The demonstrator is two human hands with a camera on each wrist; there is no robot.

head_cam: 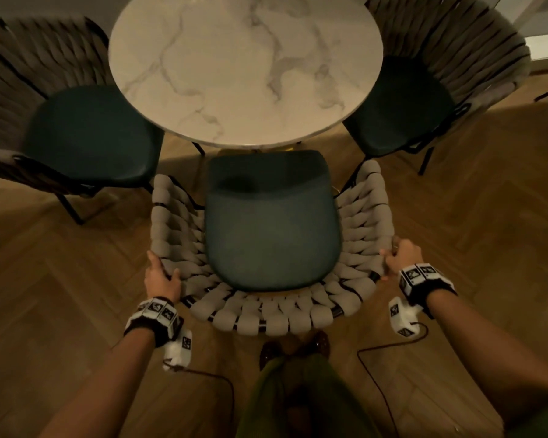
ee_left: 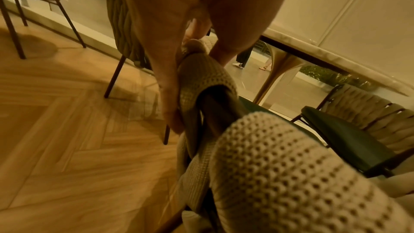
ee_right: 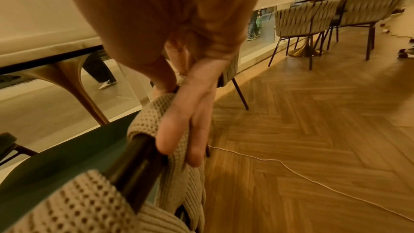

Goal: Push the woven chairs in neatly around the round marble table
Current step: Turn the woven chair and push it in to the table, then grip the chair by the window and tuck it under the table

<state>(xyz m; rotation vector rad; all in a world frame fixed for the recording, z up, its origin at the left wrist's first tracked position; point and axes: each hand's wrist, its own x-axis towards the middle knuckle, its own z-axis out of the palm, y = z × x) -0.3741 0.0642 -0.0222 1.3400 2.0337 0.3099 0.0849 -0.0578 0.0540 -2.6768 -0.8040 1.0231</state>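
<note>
Head view gives us the herringbone wood floor (head_cam: 76, 279) first, then the round marble table (head_cam: 244, 67) at the top centre, with two woven chairs drawn in on its left (head_cam: 60, 121) and right (head_cam: 424, 99). The near woven chair (head_cam: 266, 229) stands just short of the table, the front edge of its dark green seat at the table's rim. Our left hand (head_cam: 162, 276) grips the woven backrest on its left side, fingers curled round the weave, and our right hand (head_cam: 400, 257) grips the right side likewise. A thin cable (ee_right: 313, 180) lies on the floor.
</note>
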